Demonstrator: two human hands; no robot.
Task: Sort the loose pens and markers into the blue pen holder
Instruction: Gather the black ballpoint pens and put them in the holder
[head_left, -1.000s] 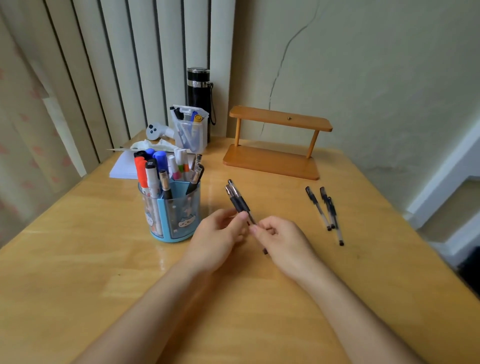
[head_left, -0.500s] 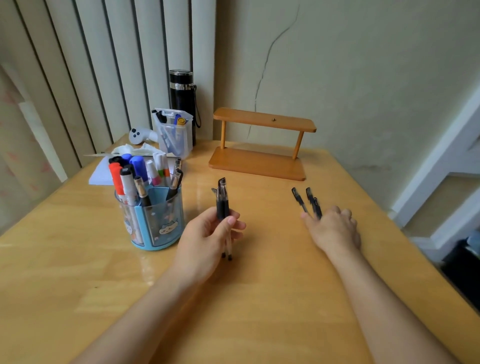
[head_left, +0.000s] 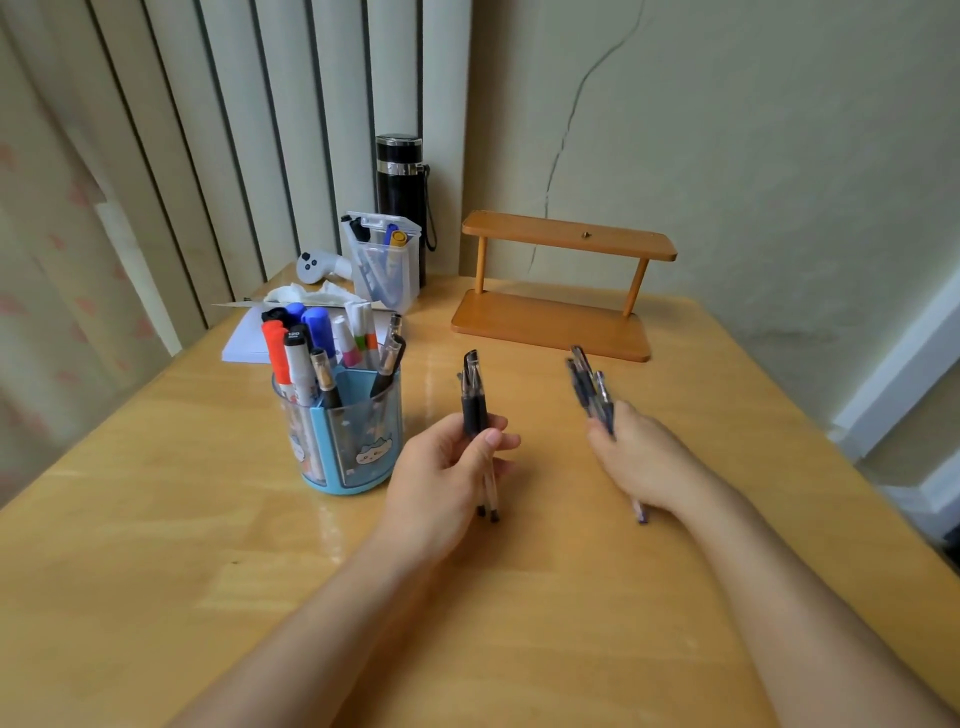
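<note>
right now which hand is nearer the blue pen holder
Left. The left hand is just right of the blue pen holder; the right hand is farther right again.

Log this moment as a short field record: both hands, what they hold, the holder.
Left hand: holds left pen bundle, caps up, beside the holder.
Right hand: grips right pen bundle, caps pointing away.
Blue pen holder: upright on the table, markers and pens standing in it.
Remaining: both bundles not yet in the holder.
</note>
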